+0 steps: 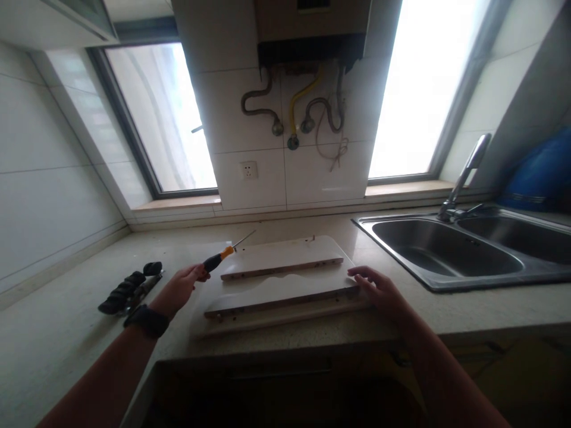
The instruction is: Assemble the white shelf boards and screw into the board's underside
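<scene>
My left hand (185,288) is closed round the black and orange handle of a screwdriver (217,258). The screwdriver's thin metal shaft points up and to the right, above the far left corner of a white board (285,254). Across that board stand two white wooden strips; the nearer white strip (281,294) has a wavy top edge, and the farther strip (285,268) is straight. My right hand (377,288) is at the right end of the nearer strip, its fingertips bent over the corner. Small pegs and holes show on the board.
Several black round-ended objects (129,291) lie on the counter (178,255) at left. A double steel sink (428,249) with a tap (466,172) is at right, a blue object (539,172) behind it. Pipes (292,113) hang below a wall unit. The counter's front edge is near me.
</scene>
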`<action>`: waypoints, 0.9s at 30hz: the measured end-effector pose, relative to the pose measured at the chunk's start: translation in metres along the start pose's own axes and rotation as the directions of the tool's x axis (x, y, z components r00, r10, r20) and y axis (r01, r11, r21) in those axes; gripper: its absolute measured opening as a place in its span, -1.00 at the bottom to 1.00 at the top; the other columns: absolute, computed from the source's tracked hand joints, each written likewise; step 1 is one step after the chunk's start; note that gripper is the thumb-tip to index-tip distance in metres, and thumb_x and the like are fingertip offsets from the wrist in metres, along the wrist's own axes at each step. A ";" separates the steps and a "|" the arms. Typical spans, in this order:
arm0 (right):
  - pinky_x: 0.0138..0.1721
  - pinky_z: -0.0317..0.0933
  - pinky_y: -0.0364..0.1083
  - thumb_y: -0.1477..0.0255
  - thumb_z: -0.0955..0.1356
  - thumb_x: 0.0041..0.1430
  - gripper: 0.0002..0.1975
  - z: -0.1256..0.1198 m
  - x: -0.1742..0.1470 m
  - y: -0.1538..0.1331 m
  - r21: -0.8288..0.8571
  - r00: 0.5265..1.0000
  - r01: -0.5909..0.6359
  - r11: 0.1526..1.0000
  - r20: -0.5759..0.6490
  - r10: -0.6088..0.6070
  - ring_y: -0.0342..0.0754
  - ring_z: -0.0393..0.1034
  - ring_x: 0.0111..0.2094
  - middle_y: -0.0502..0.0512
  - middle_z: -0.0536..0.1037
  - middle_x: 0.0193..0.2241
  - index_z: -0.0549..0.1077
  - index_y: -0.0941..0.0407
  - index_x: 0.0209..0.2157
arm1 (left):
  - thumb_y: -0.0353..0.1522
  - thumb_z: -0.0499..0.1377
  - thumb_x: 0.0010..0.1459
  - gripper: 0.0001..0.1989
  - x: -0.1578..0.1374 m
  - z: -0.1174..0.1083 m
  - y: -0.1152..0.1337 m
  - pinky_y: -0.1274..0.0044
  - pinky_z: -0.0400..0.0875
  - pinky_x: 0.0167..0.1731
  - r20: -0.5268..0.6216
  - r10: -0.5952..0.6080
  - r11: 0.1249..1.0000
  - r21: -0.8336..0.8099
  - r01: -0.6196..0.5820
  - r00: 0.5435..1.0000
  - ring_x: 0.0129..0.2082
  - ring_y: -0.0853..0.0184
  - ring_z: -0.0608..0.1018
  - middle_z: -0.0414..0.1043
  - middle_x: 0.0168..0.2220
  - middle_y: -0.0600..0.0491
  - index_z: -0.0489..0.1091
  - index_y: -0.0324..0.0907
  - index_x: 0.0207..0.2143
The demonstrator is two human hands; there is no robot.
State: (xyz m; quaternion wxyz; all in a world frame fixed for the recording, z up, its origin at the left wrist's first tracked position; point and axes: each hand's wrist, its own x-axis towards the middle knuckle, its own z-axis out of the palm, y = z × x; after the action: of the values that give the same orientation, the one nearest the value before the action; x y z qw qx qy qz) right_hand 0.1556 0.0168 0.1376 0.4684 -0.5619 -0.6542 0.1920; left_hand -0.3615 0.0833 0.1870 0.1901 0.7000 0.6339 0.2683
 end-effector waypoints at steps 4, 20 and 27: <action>-0.05 0.30 0.10 0.24 0.30 0.29 -0.75 0.001 -0.008 -0.021 0.026 0.960 0.129 0.991 -0.253 -0.118 0.09 0.47 -0.12 0.16 0.61 -0.18 0.54 0.06 -0.20 | 0.08 0.13 0.16 -0.40 -0.038 0.012 0.034 0.51 0.41 -0.24 0.097 -0.108 0.710 -0.689 0.145 0.989 -0.16 0.29 0.52 0.52 -0.13 -0.08 0.43 -0.25 -0.06; 0.05 0.30 0.11 0.12 0.28 0.37 -0.59 0.102 -0.069 -0.177 0.737 0.950 -0.128 0.664 0.283 -0.131 0.05 0.44 -0.02 0.17 0.55 -0.05 0.30 0.02 0.13 | 0.11 0.11 0.20 -0.43 -0.122 0.079 0.119 0.46 0.43 -0.17 0.421 0.289 0.639 -0.754 0.154 0.860 -0.24 0.29 0.52 0.55 -0.18 -0.05 0.48 -0.07 0.03; -0.37 0.27 -0.04 -0.05 0.22 0.31 -0.57 0.045 -0.020 -0.100 0.410 0.992 -0.060 0.910 -0.080 0.101 -0.05 0.32 -0.41 0.03 0.43 -0.39 0.35 0.03 -0.17 | 0.05 0.00 0.31 -0.53 -0.104 0.055 0.102 0.43 0.41 0.01 0.397 0.339 0.875 -0.466 -0.131 0.853 -0.05 0.25 0.54 0.54 -0.07 -0.02 0.51 -0.01 -0.03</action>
State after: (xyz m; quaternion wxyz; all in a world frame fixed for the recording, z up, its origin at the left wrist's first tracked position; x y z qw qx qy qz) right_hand 0.0613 -0.0188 0.1859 0.5987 -0.4877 -0.5520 0.3148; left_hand -0.2531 -0.0282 0.1919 0.4488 0.7593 0.4030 0.2441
